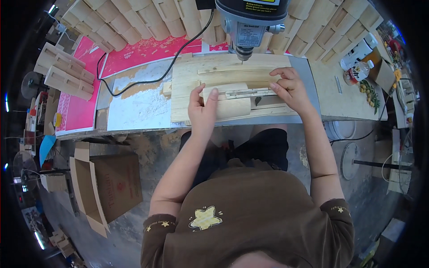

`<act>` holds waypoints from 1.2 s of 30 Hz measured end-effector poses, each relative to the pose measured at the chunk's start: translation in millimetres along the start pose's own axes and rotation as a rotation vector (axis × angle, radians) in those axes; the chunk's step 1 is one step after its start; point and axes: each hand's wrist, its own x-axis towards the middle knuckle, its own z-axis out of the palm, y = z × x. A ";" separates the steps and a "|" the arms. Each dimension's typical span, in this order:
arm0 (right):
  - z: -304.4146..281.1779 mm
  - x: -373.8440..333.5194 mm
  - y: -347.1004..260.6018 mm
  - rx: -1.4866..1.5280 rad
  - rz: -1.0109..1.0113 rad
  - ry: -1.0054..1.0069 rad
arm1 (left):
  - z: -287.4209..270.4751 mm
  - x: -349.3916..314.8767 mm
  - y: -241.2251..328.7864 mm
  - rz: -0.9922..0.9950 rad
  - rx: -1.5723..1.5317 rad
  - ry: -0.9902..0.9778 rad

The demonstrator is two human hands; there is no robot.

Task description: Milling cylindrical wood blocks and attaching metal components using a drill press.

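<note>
A pale rounded wooden block [233, 108] with a lengthwise slot lies on the wooden jig board [185, 73]. My left hand [203, 107] grips its left end, thumb on top and fingers at the far side. Along the slot runs a narrow metal strip [248, 93], reaching out past the block's right end. At the strip's right end, my right hand [291, 89] has its thumb and a finger closed on it; its other fingers are bent above. A drill press head [252, 29] hangs just beyond, its thin bit [242, 61] over the board's far part.
Rows of slotted wooden cylinders [147, 20] stand along the back, with more at the left [69, 82]. A black cable [176, 58] loops over the bench. A plastic bottle [357, 72] stands at the right. An open cardboard box [111, 183] sits on the floor, lower left.
</note>
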 end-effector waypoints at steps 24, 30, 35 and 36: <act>17.9 7.0 -9.0 0.035 -0.034 0.053 | 25.1 0.6 -1.3 0.231 0.218 0.136; 10.8 4.0 -18.3 -0.078 -0.169 -0.018 | 6.2 7.2 -2.2 0.103 0.141 -0.041; 13.0 2.6 -20.0 -0.256 -0.125 -0.198 | -13.8 5.9 -3.8 -0.050 -0.189 -0.198; 13.0 1.9 -19.2 -0.253 -0.129 -0.202 | -16.1 4.8 -0.8 -0.059 -0.198 -0.274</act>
